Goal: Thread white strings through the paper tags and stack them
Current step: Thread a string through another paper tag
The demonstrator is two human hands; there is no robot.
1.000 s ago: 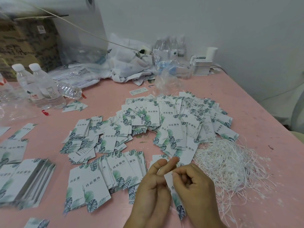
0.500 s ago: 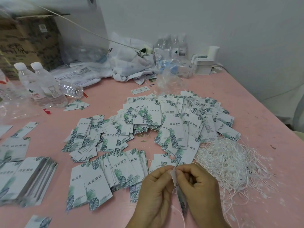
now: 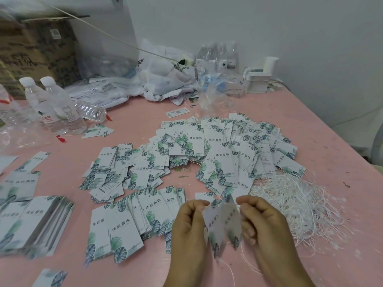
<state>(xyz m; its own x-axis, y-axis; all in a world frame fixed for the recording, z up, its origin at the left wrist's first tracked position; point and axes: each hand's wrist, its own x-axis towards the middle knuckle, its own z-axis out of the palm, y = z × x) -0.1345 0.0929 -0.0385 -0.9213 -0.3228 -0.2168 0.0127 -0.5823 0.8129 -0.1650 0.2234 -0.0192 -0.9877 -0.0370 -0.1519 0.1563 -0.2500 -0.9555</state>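
Between my hands hangs a white paper tag (image 3: 222,224) with green leaf print, blurred by motion. My left hand (image 3: 191,226) pinches a white string at the tag's top left. My right hand (image 3: 263,226) pinches the string's other end at the top right, so the string runs taut across the tag's top. A loose string tail (image 3: 230,270) trails down below the tag. Many loose tags (image 3: 219,154) lie spread across the pink table (image 3: 331,162). A tangled heap of white strings (image 3: 290,201) sits just right of my right hand.
Stacked tags (image 3: 37,222) lie at the left edge. Two water bottles (image 3: 53,106) stand at the back left beside a lying bottle. Plastic bags, more bottles (image 3: 217,56) and a cardboard box (image 3: 35,52) crowd the back. The table's right edge runs diagonally.
My hands have drawn apart, pulling the string taut through the tag. The tag has swung and now blurs between them; before, both hands were pressed together on it.
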